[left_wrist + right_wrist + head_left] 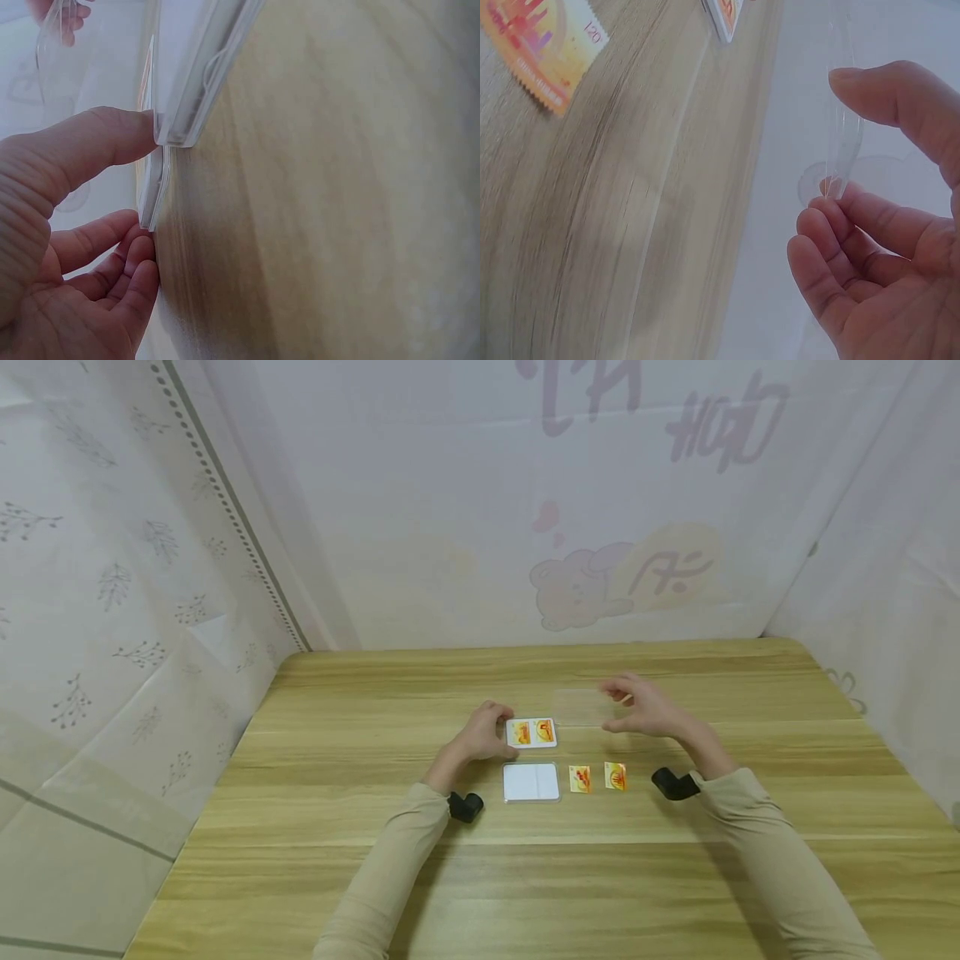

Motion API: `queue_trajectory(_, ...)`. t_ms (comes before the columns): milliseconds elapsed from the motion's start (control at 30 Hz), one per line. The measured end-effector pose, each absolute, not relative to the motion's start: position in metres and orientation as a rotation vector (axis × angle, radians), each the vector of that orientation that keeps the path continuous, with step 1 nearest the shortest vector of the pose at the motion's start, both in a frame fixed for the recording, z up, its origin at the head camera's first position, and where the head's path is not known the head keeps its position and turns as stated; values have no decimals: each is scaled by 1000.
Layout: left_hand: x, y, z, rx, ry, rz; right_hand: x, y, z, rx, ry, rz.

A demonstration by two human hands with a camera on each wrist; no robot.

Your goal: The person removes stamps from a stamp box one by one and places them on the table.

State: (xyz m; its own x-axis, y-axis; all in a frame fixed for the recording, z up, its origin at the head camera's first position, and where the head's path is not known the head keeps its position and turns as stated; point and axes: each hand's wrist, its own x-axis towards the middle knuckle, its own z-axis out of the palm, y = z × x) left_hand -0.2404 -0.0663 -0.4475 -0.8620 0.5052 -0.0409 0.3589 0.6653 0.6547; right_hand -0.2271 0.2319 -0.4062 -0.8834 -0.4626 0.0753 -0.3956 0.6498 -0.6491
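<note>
Sleeves point(386, 877), nearest. Blank white case point(531, 782), near; two loose stamps point(580, 779) lie to its right, spaced, likely for separate access. Left hand point(482, 732) pinches stamp-bearing tray point(532, 746), just beyond case; right hand point(647, 706) pinches raised clear cover point(579, 707), right of tray: edge grips, presumably sparing faces.

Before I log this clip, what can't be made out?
Head: print on the loose stamps, too small.
Right wrist: one loose stamp's corner and the clear cover's upper end, cut off by the frame.
Left wrist: back case, partly hidden by the left thumb.
</note>
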Motion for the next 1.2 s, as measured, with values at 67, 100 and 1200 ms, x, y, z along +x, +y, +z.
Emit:
queue_trajectory(67, -240, -66, -447, 699, 2662, 976, -226, 234, -406, -719, 2769, -1045)
queue_trajectory(100, -241, -66, -448, 698, 2662, 977, -226, 235, -406, -718, 2769, -1042)
queue_trajectory(1200, -241, -65, -449, 657, 2640, 1000, -217, 265, -404, -661, 2798, -1041)
